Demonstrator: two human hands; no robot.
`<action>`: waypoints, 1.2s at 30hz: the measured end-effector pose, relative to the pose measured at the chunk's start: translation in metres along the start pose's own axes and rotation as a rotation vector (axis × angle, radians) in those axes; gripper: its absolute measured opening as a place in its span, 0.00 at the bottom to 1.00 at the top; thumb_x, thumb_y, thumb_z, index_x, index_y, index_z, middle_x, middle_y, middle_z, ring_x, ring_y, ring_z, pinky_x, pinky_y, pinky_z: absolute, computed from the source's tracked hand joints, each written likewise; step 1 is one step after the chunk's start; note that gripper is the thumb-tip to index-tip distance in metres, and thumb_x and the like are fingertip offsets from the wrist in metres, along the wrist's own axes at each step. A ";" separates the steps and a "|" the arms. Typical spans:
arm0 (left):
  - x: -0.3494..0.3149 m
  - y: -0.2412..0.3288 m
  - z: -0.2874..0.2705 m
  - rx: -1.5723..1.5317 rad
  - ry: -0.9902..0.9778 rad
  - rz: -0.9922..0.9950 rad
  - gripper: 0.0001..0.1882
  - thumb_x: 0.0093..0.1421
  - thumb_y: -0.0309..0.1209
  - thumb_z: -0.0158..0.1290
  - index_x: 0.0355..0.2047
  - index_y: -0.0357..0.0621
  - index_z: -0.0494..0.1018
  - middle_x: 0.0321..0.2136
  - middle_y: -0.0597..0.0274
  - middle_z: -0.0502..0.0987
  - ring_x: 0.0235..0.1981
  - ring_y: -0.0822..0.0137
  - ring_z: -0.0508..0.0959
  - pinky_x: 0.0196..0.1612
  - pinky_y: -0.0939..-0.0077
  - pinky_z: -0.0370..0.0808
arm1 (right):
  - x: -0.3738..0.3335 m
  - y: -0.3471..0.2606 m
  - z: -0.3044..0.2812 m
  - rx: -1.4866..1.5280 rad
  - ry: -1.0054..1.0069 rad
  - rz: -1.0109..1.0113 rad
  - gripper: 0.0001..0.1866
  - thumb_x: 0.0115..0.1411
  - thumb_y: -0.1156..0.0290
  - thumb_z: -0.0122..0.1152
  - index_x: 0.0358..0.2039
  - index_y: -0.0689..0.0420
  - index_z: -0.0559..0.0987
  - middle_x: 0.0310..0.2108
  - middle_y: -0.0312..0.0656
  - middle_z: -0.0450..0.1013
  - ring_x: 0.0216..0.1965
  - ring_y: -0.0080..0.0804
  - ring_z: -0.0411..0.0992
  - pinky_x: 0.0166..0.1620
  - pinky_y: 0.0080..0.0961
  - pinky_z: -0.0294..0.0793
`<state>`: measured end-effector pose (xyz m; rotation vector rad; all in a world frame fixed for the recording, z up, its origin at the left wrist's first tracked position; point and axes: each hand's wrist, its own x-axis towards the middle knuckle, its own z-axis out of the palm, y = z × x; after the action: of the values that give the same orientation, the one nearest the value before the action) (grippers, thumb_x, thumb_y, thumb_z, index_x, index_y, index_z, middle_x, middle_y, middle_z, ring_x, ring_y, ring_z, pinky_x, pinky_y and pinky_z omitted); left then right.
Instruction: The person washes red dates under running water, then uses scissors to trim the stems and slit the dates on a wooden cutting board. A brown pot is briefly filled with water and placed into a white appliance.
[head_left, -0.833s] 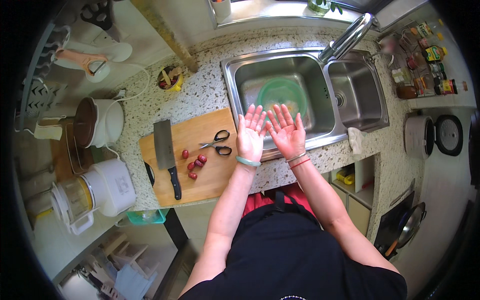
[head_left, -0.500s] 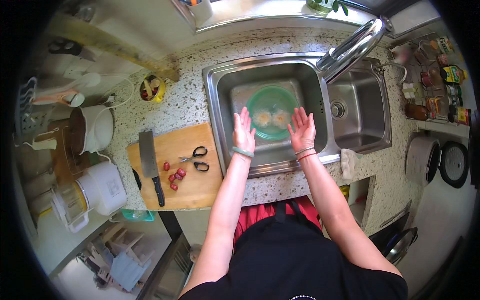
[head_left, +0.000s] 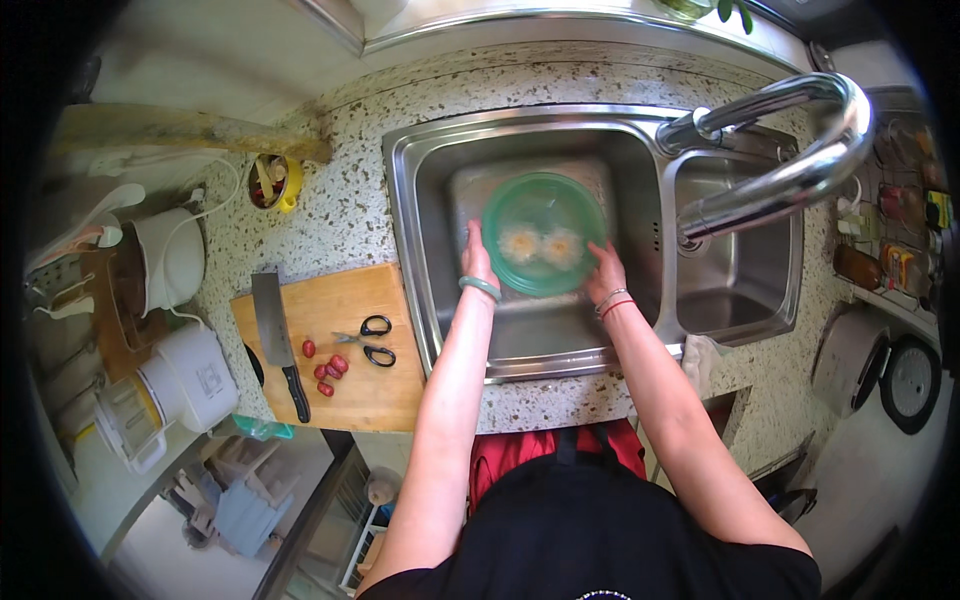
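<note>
Left hand (head_left: 480, 264): fingers straight and loose beside the left wall of the green bowl (head_left: 545, 186); contact cannot be told.
Right hand (head_left: 607, 272): fingertips bent at the bowl's right rim; how firmly they press cannot be told.
Green bowl: in the large sink basin (head_left: 632, 195), between the hands, with two pale clumps (head_left: 520, 245) apparently in water.
Spill risk: uneven lifting could tip the contents out; a wet, smooth wall might slip.
Faucet (head_left: 780, 196): arches over the smaller basin, a likely obstacle rightward.
Cutting board (head_left: 385, 400): left of the sink, carrying scissors (head_left: 378, 355), red dates (head_left: 337, 366) and a cleaver (head_left: 271, 315), which a stray elbow could nudge.
</note>
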<state>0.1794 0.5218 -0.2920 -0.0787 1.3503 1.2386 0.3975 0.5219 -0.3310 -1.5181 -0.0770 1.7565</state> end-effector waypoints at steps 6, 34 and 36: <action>0.022 -0.014 -0.010 -0.014 0.060 0.012 0.35 0.66 0.51 0.41 0.61 0.34 0.55 0.61 0.56 0.60 0.60 0.64 0.62 0.61 0.68 0.60 | 0.012 0.008 -0.001 0.048 0.013 0.049 0.18 0.61 0.78 0.47 0.52 0.54 0.67 0.47 0.42 0.69 0.47 0.42 0.70 0.48 0.49 0.72; -0.156 0.190 -0.016 0.198 -0.230 0.147 0.37 0.63 0.58 0.39 0.63 0.45 0.55 0.61 0.62 0.59 0.58 0.69 0.61 0.56 0.68 0.58 | -0.180 -0.090 0.121 -0.429 -0.120 -0.306 0.22 0.52 0.79 0.52 0.51 0.59 0.73 0.36 0.38 0.75 0.29 0.23 0.76 0.22 0.20 0.80; -0.159 0.201 -0.029 0.155 -0.238 0.193 0.36 0.63 0.57 0.39 0.63 0.45 0.56 0.61 0.61 0.60 0.57 0.69 0.62 0.55 0.71 0.59 | -0.186 -0.082 0.140 -0.405 -0.146 -0.300 0.23 0.52 0.79 0.52 0.51 0.60 0.73 0.35 0.38 0.75 0.28 0.23 0.75 0.22 0.21 0.80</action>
<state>0.0611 0.4903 -0.0648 0.3059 1.2611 1.2540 0.3134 0.5288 -0.0991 -1.5540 -0.7354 1.6667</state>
